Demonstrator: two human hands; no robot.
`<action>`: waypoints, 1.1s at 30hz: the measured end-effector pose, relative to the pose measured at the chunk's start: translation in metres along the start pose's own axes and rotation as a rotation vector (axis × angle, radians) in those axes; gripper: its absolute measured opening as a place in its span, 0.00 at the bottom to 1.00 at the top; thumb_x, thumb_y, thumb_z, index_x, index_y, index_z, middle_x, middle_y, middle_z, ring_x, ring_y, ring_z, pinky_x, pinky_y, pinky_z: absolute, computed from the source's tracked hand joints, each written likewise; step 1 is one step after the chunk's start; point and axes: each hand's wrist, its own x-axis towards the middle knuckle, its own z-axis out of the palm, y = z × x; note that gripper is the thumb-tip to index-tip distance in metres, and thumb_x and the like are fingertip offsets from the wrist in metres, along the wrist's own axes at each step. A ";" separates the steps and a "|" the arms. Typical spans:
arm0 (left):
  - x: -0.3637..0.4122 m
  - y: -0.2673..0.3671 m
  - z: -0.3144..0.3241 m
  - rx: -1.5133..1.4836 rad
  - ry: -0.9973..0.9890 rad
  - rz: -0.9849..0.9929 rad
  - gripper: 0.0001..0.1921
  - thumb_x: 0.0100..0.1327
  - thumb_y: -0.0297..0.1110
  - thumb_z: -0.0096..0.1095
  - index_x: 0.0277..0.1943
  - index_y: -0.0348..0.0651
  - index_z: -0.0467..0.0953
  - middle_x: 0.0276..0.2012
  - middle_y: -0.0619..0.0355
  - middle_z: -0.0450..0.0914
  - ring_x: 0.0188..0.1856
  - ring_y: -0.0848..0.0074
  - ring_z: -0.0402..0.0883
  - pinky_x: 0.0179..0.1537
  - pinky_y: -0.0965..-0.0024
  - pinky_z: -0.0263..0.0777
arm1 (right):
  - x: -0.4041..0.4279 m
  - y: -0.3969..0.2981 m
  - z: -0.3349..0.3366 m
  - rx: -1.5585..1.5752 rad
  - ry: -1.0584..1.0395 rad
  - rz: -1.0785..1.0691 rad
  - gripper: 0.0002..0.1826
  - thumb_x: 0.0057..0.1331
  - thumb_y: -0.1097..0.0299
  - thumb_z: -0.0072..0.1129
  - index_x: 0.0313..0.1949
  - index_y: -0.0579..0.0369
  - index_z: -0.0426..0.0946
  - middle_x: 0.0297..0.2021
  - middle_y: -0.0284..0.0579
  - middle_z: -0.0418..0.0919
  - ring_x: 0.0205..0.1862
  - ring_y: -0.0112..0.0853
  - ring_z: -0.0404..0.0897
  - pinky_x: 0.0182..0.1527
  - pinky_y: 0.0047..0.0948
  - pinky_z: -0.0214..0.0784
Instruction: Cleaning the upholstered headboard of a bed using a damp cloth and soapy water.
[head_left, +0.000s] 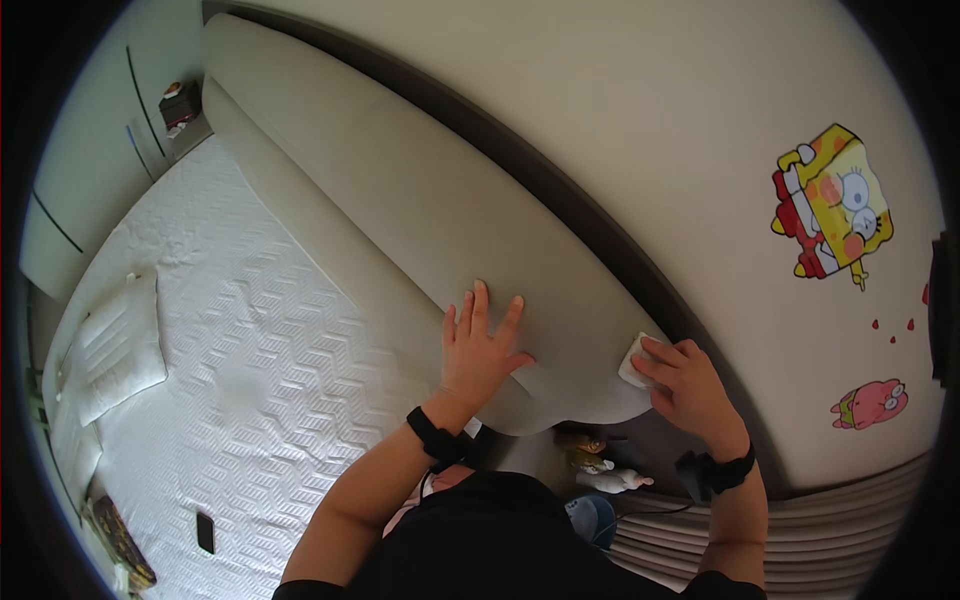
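Note:
Under my spread left hand (484, 352) is the pale grey-beige upholstered headboard (420, 172) of a bed, and that hand holds nothing. My right hand (686, 386) grips a white sponge or folded cloth (637, 361), pressed against the headboard near its rounded end; which of the two it is I cannot tell. A dark band (540, 161) runs along the headboard's edge beside the wall. Both wrists wear black straps. The bed carries a white quilted cover (277, 337) with a zigzag pattern.
A white pillow (124, 345) and a dark phone (205, 532) lie on the bed. Below the headboard's end stand several bottles (611, 480) and a blue bucket (592, 517). Pleated curtains (840, 540) hang at lower right. The wall bears cartoon stickers (840, 202).

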 end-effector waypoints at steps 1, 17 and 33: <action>0.001 -0.001 0.001 -0.010 0.020 -0.003 0.48 0.41 0.59 0.73 0.67 0.61 0.63 0.67 0.36 0.58 0.64 0.49 0.66 0.62 0.45 0.58 | -0.012 0.001 0.005 0.002 0.000 0.041 0.28 0.49 0.78 0.62 0.52 0.44 0.76 0.56 0.39 0.73 0.43 0.41 0.71 0.48 0.36 0.69; 0.011 -0.012 0.002 -0.029 0.046 0.158 0.46 0.48 0.50 0.78 0.68 0.48 0.62 0.68 0.35 0.56 0.67 0.45 0.62 0.62 0.51 0.62 | -0.326 -0.001 0.334 2.058 0.443 1.623 0.15 0.68 0.64 0.48 0.48 0.60 0.74 0.46 0.49 0.79 0.44 0.39 0.81 0.43 0.42 0.77; 0.006 -0.018 -0.002 0.154 0.016 0.180 0.37 0.64 0.43 0.64 0.72 0.50 0.53 0.70 0.51 0.57 0.71 0.58 0.58 0.66 0.45 0.56 | -0.399 -0.104 0.580 1.749 0.485 2.243 0.25 0.65 0.49 0.47 0.53 0.51 0.73 0.49 0.48 0.79 0.49 0.47 0.78 0.48 0.46 0.72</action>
